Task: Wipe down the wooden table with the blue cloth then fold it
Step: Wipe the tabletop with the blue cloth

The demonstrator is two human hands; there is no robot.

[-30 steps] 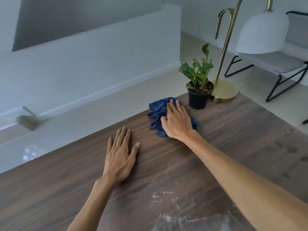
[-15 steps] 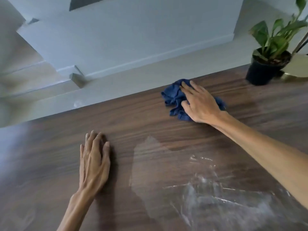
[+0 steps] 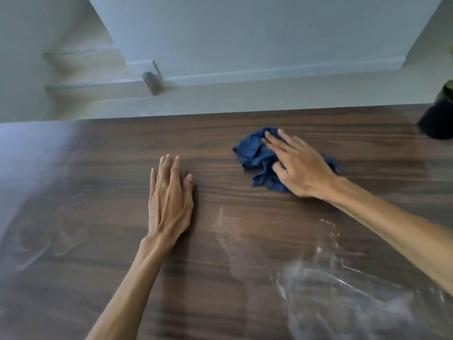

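Blue cloth point(image 3: 255, 155): dark blue, crumpled into loose bunch with deep folds, not folded flat. Lies on surface point(image 3: 245, 241) toward far edge, right of centre. Part hidden; rumpled edges show on left and a bit at right. Surface: dark brown wood, grain running left-right, pale streaky smears near right and hazy patch at left.

My two arms, bare to the frame edge

I see no sleeves, gloves, rings or watch: left hand point(image 3: 169, 200) slender, tendons raised along its back, nails short; right hand point(image 3: 302, 168) likewise bare, with a lean forearm.
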